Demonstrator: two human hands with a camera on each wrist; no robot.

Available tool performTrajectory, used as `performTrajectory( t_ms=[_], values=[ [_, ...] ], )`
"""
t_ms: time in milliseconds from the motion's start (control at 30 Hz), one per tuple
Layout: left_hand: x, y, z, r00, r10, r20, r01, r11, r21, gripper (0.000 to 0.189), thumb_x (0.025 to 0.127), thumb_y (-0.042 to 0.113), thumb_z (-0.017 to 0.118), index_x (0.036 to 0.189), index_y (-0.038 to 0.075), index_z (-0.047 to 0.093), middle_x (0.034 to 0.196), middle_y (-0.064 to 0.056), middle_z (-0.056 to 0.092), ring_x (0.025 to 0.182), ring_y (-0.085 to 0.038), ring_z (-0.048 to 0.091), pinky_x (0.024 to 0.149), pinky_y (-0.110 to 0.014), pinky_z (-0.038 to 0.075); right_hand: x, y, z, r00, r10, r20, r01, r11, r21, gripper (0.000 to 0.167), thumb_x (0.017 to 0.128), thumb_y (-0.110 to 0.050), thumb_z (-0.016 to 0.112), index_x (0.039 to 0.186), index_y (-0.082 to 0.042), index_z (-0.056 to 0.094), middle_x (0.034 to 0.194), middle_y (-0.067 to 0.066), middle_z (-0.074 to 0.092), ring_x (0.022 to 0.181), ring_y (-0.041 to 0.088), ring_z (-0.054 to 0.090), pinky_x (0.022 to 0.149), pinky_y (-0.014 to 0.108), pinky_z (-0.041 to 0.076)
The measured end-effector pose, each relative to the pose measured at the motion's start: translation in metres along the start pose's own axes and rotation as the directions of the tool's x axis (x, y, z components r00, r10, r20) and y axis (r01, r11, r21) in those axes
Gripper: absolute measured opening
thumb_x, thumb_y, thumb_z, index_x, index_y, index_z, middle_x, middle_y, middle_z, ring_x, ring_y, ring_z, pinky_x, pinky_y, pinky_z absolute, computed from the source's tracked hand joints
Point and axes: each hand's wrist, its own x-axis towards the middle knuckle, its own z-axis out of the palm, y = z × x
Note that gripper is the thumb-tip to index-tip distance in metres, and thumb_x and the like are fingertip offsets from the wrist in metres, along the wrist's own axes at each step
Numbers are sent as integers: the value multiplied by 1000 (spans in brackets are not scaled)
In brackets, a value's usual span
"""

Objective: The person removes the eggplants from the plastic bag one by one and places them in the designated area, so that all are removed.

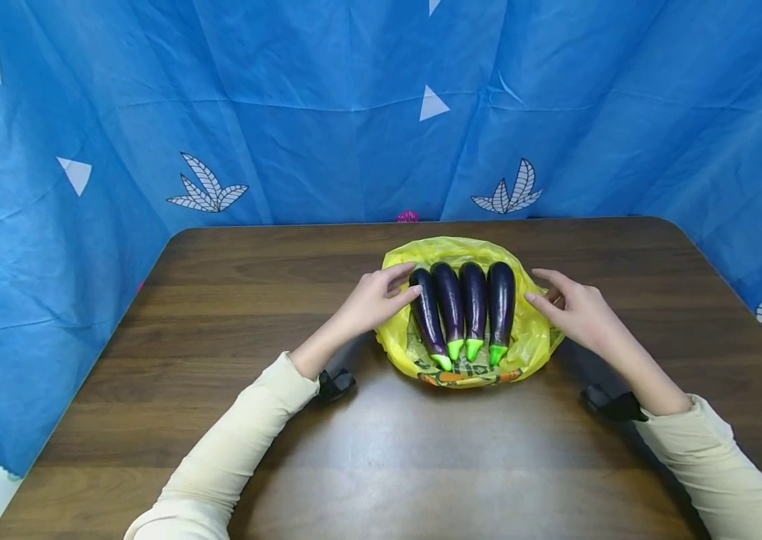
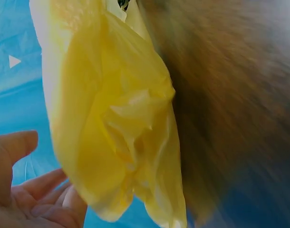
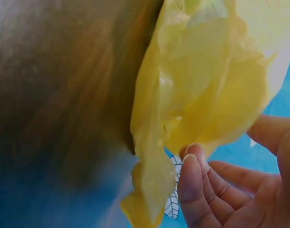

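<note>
Several dark purple eggplants (image 1: 473,300) lie side by side, green stem ends toward the wearer, in a yellow plastic bag (image 1: 532,345) spread open with a rounded rim. My left hand (image 1: 377,300) is at the bag's left rim, its thumb tip overlapping the leftmost eggplant (image 1: 427,315) in the head view. The left wrist view shows its thumb (image 2: 24,145) and fingers spread apart beside the yellow plastic. My right hand (image 1: 577,311) is at the bag's right rim, thumb and fingers apart. In the right wrist view its bent fingers (image 3: 190,185) are beside the hanging plastic.
The bag stands on a brown wooden table (image 1: 219,300), toward the far edge. A blue curtain (image 1: 327,112) with white triangles and leaf prints hangs behind and at both sides. Black wrist straps (image 1: 613,405) are worn on both arms.
</note>
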Motion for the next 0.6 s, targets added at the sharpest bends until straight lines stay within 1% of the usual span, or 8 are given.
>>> performTrajectory(
  t_ms=[133,200,300,367,400,433,500,600],
  values=[
    [8,-1,6,1000,-20,-9,20,1000,7,47,94,18,59,134,-4,47,133,-16,49,117,-26,51,92,-26,42,-1,3,6,1000,-2,4,2,1000,6,54,93,-26,60,132,7,43,85,15,61,68,24,55,54,33,47],
    [11,-1,9,999,-30,-10,30,999,36,47,93,18,59,134,-3,47,133,-15,50,117,-26,51,92,-27,42,-2,5,8,1000,-7,3,7,1000,12,53,92,-23,61,131,7,44,84,15,60,68,24,56,54,33,46],
    [13,-1,10,999,-48,-24,50,993,108,47,93,20,59,133,-2,48,132,-14,51,114,-26,53,91,-30,44,-2,7,10,1000,-18,1,17,1000,21,51,92,-20,62,131,7,44,83,15,61,67,23,56,52,32,46],
    [15,-2,11,997,-64,-41,70,985,158,47,92,21,60,133,-1,50,130,-13,53,110,-25,56,90,-32,45,-1,7,12,1000,-25,1,25,999,29,50,91,-17,62,131,7,44,82,14,60,64,21,56,51,32,45],
    [16,-3,11,996,-68,-49,76,981,181,47,92,22,61,132,-1,51,125,-12,57,100,-24,60,86,-31,47,-1,7,12,1000,-27,2,27,999,35,50,91,-16,63,131,7,44,81,14,60,63,21,55,50,31,44],
    [17,-4,12,996,-72,-60,83,975,205,47,91,23,61,131,0,52,123,-12,59,96,-23,61,85,-32,46,0,7,12,1000,-30,1,30,999,38,49,91,-15,63,131,6,44,81,13,60,63,20,54,49,31,44],
    [18,-5,13,993,-85,-77,101,967,236,48,91,25,62,130,1,53,120,-12,60,98,-23,59,87,-33,44,0,8,13,999,-39,1,39,997,66,48,91,-13,62,131,6,45,80,11,58,63,20,53,49,30,42],
    [20,-7,14,991,-102,-83,120,961,250,49,90,28,63,130,0,53,120,-12,60,107,-24,56,92,-33,41,1,11,15,999,-38,3,37,989,144,46,91,-10,61,132,5,46,81,11,56,65,21,52,50,28,43]
  ],
)
